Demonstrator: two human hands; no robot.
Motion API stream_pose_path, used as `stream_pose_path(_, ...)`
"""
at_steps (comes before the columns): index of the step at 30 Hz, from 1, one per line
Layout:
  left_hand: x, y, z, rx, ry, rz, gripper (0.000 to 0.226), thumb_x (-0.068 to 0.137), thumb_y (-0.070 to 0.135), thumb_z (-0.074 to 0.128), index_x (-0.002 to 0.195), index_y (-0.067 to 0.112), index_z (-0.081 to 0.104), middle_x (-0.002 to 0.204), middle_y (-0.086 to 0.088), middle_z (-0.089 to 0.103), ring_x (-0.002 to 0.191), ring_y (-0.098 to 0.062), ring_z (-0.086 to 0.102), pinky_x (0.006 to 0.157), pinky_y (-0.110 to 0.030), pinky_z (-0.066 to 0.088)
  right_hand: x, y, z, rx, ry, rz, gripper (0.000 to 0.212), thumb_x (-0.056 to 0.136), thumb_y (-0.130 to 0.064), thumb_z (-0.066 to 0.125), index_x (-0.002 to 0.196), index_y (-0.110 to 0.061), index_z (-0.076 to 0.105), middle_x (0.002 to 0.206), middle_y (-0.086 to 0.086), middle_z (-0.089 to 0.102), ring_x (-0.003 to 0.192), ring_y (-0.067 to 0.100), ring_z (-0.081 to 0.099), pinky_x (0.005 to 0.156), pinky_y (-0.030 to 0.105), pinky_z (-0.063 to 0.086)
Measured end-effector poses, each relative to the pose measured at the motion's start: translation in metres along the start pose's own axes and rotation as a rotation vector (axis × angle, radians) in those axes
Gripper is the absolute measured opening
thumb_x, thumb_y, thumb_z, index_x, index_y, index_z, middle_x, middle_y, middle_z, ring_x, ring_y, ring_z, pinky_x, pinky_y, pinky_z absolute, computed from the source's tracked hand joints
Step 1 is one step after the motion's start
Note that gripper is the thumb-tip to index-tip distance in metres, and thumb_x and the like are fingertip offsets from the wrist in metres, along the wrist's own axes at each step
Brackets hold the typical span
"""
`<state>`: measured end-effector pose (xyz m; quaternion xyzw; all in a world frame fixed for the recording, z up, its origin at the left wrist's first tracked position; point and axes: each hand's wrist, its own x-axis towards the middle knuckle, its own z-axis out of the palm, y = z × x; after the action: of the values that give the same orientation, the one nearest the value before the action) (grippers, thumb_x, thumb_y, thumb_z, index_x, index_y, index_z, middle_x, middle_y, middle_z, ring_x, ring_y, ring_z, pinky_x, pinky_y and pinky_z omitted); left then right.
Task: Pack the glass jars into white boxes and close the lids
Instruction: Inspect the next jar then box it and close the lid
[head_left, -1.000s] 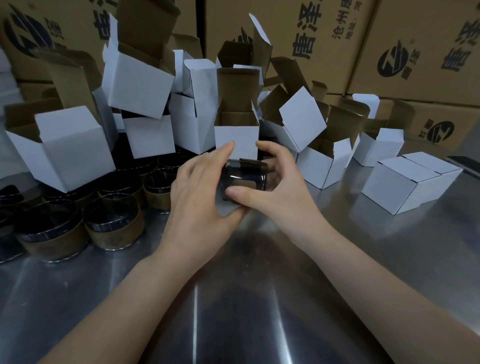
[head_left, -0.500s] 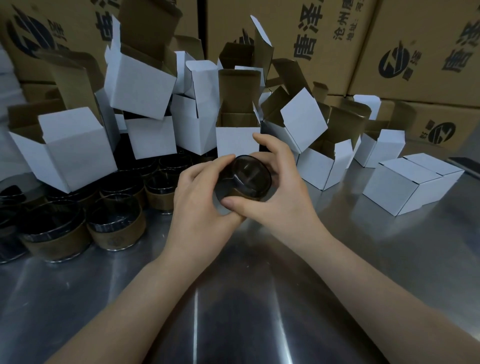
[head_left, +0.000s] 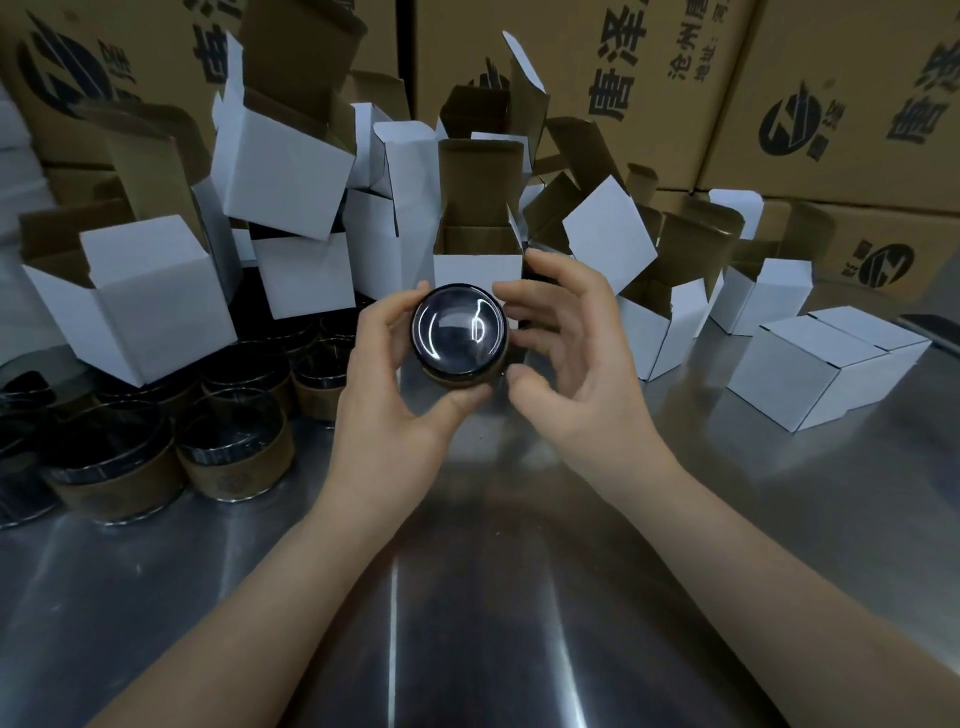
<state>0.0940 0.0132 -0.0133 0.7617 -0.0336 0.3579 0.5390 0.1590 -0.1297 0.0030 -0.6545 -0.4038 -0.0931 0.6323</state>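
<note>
A dark glass jar (head_left: 459, 332) with a brown paper band hangs above the steel table, its round glossy end turned toward me. My left hand (head_left: 387, 395) grips it, thumb under the band and fingers round its left side. My right hand (head_left: 566, 358) is at its right side with fingers loosely spread, fingertips at the jar's edge. Right behind the jar stands an open white box (head_left: 478, 265) with its brown lid flap upright. Two closed white boxes (head_left: 821, 358) lie on the right.
Several banded glass jars (head_left: 234, 447) crowd the table's left side. A heap of open white boxes (head_left: 280, 166) piles up behind them and across the middle. Large brown cartons (head_left: 675, 78) wall off the back. Bare steel table (head_left: 467, 597) lies in front of me.
The jar has been tipped from its side until its round end faces me. My right hand has loosened from the jar and opened; the left keeps hold.
</note>
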Motion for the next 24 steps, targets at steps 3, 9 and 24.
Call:
stream_pose_path(3, -0.0005, -0.0004, 0.0000, -0.023, 0.003, -0.001, 0.069, 0.074, 0.016, 0.081, 0.126, 0.034, 0.041, 0.128, 0.018, 0.056, 0.124, -0.006, 0.054, 0.106, -0.041, 0.044, 0.0030, -0.0015, 0.0005, 0.064, 0.013, 0.132, 0.060, 0.078, -0.006, 0.055, 0.133, -0.025, 0.044, 0.132, 0.002, 0.056, 0.126, 0.011, 0.053, 0.106, 0.031, 0.047)
stream_pose_path(9, -0.0017, -0.0010, 0.0013, -0.101, -0.040, -0.081, 0.061, 0.072, 0.046, 0.073, 0.122, 0.038, 0.040, 0.122, 0.014, 0.061, 0.121, -0.007, 0.056, 0.106, -0.043, 0.043, 0.0089, 0.0006, -0.0022, 0.459, -0.086, 0.513, 0.041, 0.096, -0.022, 0.054, 0.137, -0.015, 0.051, 0.131, 0.018, 0.061, 0.120, 0.025, 0.061, 0.108, 0.044, 0.045)
stream_pose_path(24, 0.0032, 0.0035, 0.0060, -0.319, 0.075, -0.284, 0.044, 0.072, 0.037, 0.068, 0.109, 0.018, 0.053, 0.102, 0.004, 0.063, 0.088, 0.005, 0.062, 0.077, -0.015, 0.050, 0.0085, 0.0017, -0.0018, 0.692, -0.029, 0.504, 0.043, 0.095, -0.013, 0.056, 0.136, -0.003, 0.050, 0.129, 0.025, 0.061, 0.116, 0.042, 0.062, 0.094, 0.048, 0.055)
